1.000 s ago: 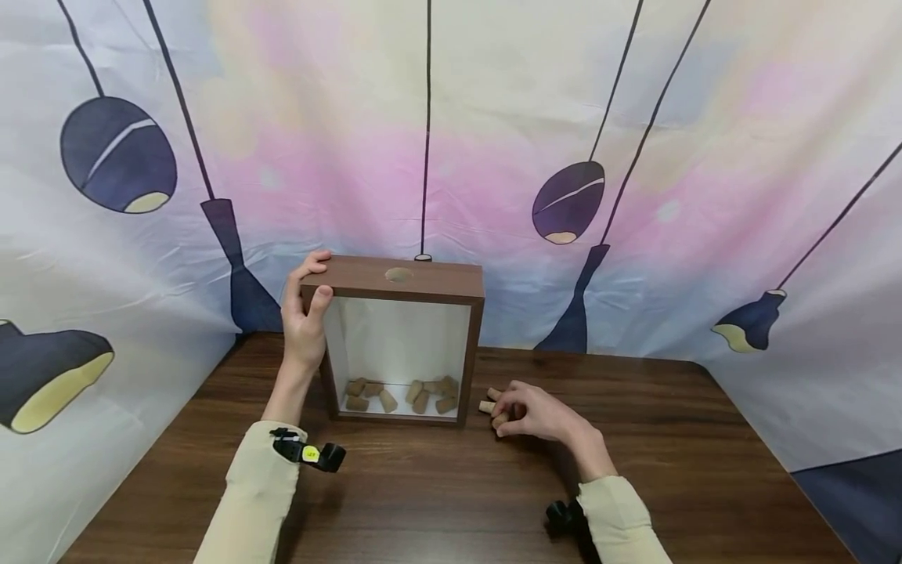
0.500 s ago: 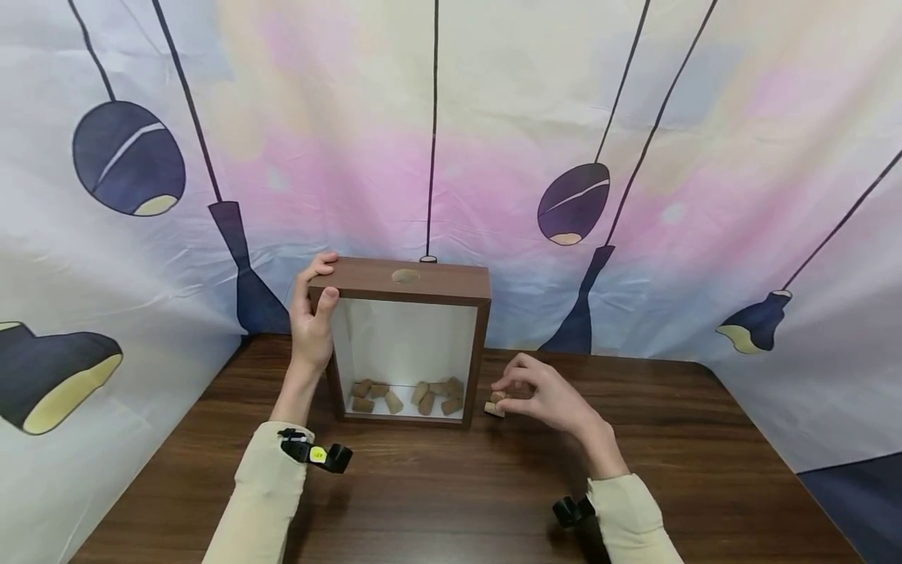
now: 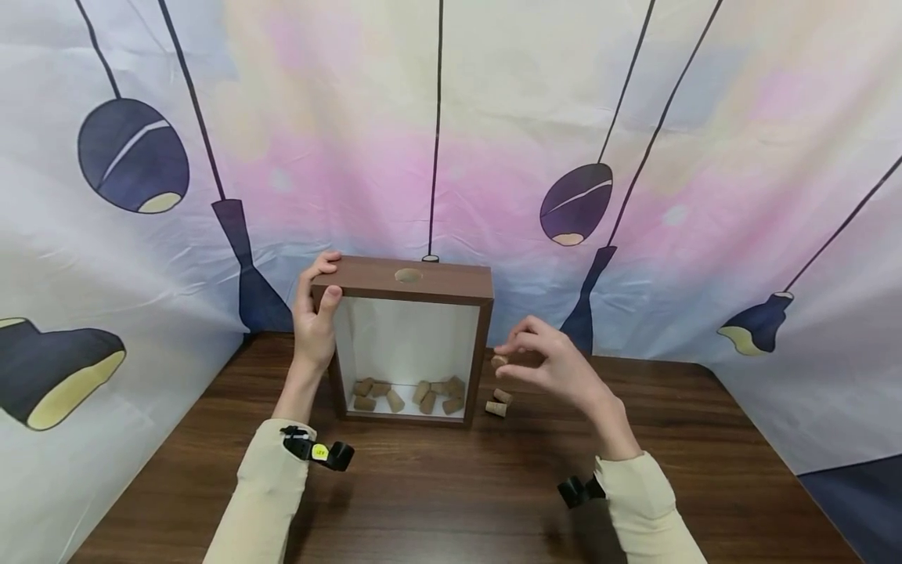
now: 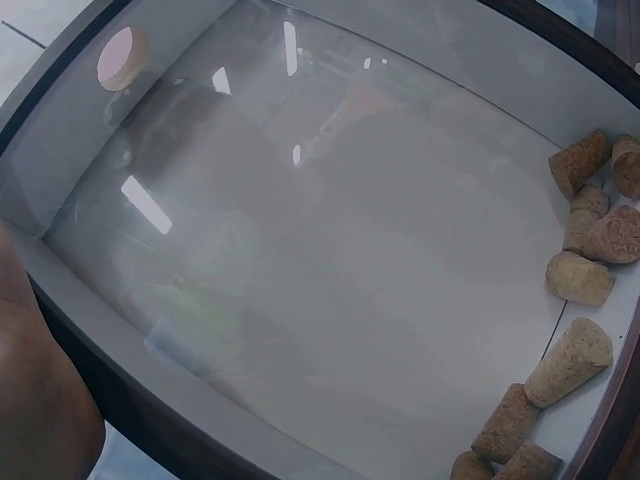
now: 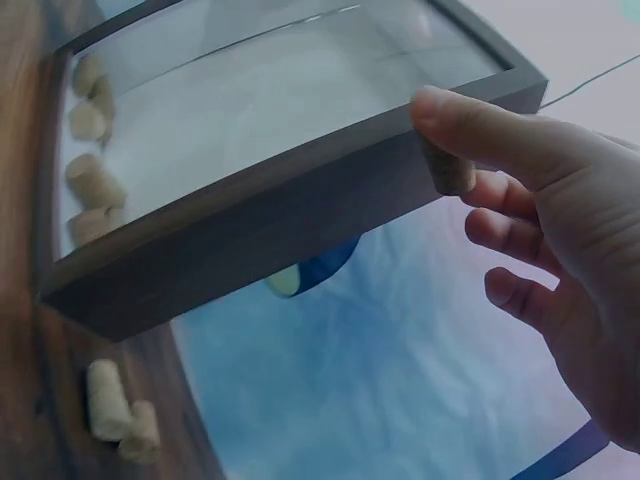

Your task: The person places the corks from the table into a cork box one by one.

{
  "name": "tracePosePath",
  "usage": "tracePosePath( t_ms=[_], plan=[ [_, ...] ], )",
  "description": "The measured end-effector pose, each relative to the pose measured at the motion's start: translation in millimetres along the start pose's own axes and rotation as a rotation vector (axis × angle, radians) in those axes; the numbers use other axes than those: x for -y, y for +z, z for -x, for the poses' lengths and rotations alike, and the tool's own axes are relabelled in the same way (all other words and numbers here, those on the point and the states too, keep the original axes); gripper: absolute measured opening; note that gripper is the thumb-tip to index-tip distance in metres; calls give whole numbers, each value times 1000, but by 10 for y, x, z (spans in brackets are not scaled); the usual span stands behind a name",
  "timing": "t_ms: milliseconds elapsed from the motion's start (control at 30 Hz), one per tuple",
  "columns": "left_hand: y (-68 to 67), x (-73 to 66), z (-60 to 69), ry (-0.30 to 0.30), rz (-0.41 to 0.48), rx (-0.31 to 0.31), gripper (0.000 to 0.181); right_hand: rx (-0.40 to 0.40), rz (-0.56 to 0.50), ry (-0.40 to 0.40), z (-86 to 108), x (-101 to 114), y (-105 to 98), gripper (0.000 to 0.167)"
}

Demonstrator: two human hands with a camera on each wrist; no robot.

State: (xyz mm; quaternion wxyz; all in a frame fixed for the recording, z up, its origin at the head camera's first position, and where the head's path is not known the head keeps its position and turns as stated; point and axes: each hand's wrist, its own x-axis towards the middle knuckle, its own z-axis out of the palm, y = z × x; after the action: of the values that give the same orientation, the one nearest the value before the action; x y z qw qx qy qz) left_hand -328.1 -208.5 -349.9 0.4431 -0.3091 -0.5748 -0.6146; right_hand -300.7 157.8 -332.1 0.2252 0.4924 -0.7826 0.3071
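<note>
A wooden shadow box [image 3: 451,281] with a clear front and white inside stands upright on the table. Its top has a round hole [image 3: 409,275]. My left hand [image 3: 314,325] grips the upper left corner, thumb at the front and fingers over the top. Several wine corks [image 4: 570,362] lie along the bottom inside. To the right of the box, my right hand [image 3: 560,366] pinches a cork [image 5: 448,168] between thumb and fingers, above the table. Below that hand, two loose corks [image 3: 496,409] lie close together on the tabletop.
The dark wooden table [image 3: 423,493] ends at a printed cloth backdrop [image 3: 352,172] close behind the box. Cloth also hangs along both sides. A black wrist camera [image 3: 340,456] sticks out from the left sleeve, another [image 3: 574,492] from the right.
My right hand has picked one cork up from the small group beside the box and raised it, leaving two corks there. My left hand still holds the box corner. The head view has shifted slightly.
</note>
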Motion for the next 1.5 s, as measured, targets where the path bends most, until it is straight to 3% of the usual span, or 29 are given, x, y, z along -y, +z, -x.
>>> tracePosePath(
  t_ms=[167, 433, 600, 900, 1133, 1333, 1500],
  plan=[
    [6, -7, 0, -6, 0, -4, 57, -97, 10, 45, -140, 62, -125, 28],
    [19, -15, 13, -18, -3, 1, 58, -292, -86, 63, -422, 233, -356, 33],
    [9, -21, -3, -9, 1, -4, 59, -311, -74, 41, -670, 340, -444, 32],
    [-1, -27, -10, -4, 11, -1, 58, -235, -53, -18, -1077, 457, -383, 26],
    [28, -7, 0, -4, 13, 3, 56, -111, 26, 50, -1346, 528, -280, 24],
    [14, -9, 2, -8, 5, 4, 57, 43, 54, 109, -1565, 592, -160, 24],
    [5, -13, -3, -2, 8, 1, 57, 140, 116, 128, -1667, 597, -58, 24]
  ],
)
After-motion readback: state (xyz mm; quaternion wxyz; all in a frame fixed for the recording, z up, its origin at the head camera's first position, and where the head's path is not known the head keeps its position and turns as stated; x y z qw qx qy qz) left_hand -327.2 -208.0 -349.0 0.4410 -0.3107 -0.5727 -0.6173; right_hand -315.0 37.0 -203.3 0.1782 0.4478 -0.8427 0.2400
